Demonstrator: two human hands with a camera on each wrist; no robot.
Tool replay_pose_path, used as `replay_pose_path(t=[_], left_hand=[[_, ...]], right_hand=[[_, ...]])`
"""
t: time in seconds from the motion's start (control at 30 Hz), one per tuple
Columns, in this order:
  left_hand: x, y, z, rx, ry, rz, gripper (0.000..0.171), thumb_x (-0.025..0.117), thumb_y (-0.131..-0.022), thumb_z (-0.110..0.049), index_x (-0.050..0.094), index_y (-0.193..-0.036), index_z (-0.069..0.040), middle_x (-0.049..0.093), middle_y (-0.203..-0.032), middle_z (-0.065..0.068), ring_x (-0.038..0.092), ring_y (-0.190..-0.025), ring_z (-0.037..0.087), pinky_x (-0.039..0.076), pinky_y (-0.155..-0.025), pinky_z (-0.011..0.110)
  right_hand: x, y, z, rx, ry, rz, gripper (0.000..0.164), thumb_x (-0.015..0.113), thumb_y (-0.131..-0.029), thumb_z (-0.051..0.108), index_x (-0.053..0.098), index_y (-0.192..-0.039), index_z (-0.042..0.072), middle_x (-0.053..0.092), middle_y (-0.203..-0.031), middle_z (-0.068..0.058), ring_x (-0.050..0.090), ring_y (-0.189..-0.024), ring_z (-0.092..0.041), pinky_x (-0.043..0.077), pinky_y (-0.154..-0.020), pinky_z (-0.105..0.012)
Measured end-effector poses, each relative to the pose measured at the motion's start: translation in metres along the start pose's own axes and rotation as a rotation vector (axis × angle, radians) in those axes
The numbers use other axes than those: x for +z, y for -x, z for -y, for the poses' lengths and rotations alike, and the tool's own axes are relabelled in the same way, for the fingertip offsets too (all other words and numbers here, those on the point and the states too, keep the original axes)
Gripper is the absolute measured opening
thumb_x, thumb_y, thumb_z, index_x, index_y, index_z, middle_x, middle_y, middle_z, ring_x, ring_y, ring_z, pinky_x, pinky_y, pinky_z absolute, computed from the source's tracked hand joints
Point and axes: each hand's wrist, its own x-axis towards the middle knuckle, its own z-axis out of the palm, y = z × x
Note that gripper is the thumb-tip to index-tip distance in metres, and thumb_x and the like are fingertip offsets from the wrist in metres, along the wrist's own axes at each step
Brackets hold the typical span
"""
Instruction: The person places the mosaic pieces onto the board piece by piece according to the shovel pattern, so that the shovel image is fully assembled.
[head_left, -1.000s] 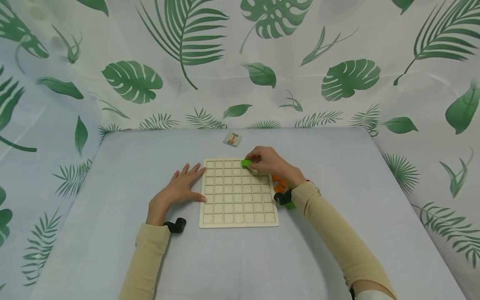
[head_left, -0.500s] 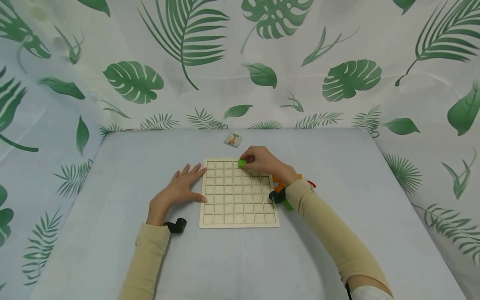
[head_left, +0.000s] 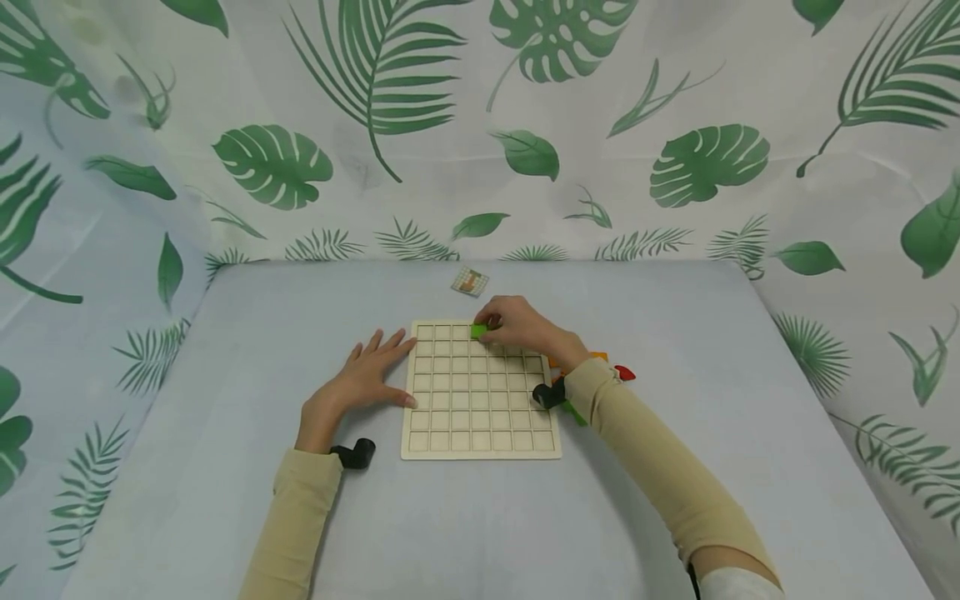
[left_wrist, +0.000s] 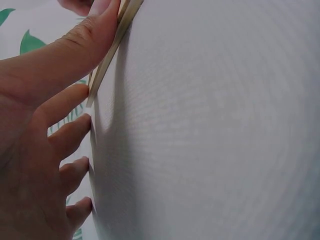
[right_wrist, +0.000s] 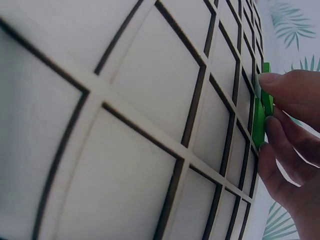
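Green piece (head_left: 478, 332) is at the far row of the gridded board (head_left: 480, 401); fingers cover part, so I cannot tell where its long axis points. On the left, the left hand (head_left: 358, 379), grip spread, touches the board's left edge. Rightward, the right hand (head_left: 522, 325) pinches the green piece; then orange pieces (head_left: 598, 357) and a red piece (head_left: 625, 373) lie on the counter (head_left: 480, 521).

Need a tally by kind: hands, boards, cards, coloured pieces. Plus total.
Hands: 2 (left hand, right hand)
Boards: 1 (grid board)
Cards: 1 (printed card)
Coloured pieces: at least 4 (pinched green piece; loose green, orange and red beside the board; right sleeve hides some of that area)
Total: at least 8
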Motion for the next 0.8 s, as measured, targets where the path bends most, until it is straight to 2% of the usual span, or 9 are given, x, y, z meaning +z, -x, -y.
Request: replay_pose_path(t=[0.27, 0.8], left_hand=[[0.0023, -0.0007, 0.0013, -0.001, 0.003, -0.002, 0.107, 0.088, -0.079, -0.041, 0.028, -0.164, -0.013, 0.013, -0.173, 0.015, -0.003, -0.159, 0.043, -0.003, -0.126, 0.065], [0.0016, 0.0025, -0.0004, 0.018, 0.013, -0.025, 0.107, 0.089, -0.078, -0.037, 0.029, -0.163, -0.011, 0.015, -0.172, 0.017, -0.001, -0.158, 0.046, -0.002, -0.126, 0.066]], right_hand=[[0.0, -0.0024, 0.0018, 0.044, 0.033, 0.037, 0.027, 0.077, -0.093, 0.014, 0.076, -0.117, 0.002, 0.07, -0.11, -0.013, 0.069, -0.099, -0.027, 0.059, -0.086, -0.036], [0.0048, -0.0023, -0.0025, -0.019, 0.076, -0.001, 0.026, 0.078, -0.092, 0.016, 0.077, -0.115, 0.005, 0.068, -0.103, -0.01, 0.067, -0.095, -0.024, 0.059, -0.083, -0.035]])
